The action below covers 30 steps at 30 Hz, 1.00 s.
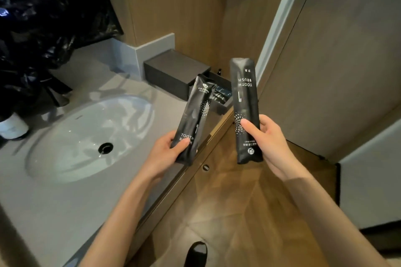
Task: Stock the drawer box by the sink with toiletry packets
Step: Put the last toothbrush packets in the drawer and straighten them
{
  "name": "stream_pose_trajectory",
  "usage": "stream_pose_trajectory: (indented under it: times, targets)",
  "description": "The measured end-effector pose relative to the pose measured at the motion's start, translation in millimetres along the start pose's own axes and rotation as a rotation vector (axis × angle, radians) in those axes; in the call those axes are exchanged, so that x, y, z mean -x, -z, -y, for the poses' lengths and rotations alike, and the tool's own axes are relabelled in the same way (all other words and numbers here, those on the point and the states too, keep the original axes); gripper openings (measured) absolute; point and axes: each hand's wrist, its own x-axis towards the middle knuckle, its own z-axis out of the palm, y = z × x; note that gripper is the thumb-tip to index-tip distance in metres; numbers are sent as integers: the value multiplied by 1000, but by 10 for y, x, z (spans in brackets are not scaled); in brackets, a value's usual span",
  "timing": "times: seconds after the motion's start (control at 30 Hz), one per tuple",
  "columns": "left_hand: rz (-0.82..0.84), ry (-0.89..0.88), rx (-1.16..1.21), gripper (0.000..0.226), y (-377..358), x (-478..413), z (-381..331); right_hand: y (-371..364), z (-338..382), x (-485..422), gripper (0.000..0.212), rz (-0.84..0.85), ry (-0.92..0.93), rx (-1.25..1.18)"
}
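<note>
While raised, both hands (217,147) grip toothbrush packets (246,110).

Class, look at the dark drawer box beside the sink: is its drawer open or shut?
Open. The drawer sticks out from the box toward the counter edge, and packets show lying inside it, partly hidden by the packet in the left hand.
</note>
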Motion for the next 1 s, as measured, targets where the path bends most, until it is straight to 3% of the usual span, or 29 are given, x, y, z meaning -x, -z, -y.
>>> stream_pose_trajectory:
  times: [0.17,0.3,0.47,0.57,0.7,0.87,1.0]
  targets:
    - [55,-122,-45,83,-494,-764,-133,167,110,-785,20,57,-2,-81]
    - [40,-284,-237,55,-805,-1245,-221,274,153,-1339,26,100,-31,-195]
    - [-76,-197,-403,38,-1188,-1668,-257,450,141,-1972,28,148,-27,-204]
    - [-164,-123,-310,42,-1498,-1828,-332,601,121,-2280,26,229,-10,-180]
    - [-334,30,-11,24,-1898,-1933,-359,825,135,-2595,27,330,-21,-181]
    - [-548,-56,-129,25,-2226,-2063,-328,991,110,-2836,30,521,-27,-171]
    - [-633,-21,-133,20,-2260,-2127,-384,1066,41,-3061,41,504,-10,-141]
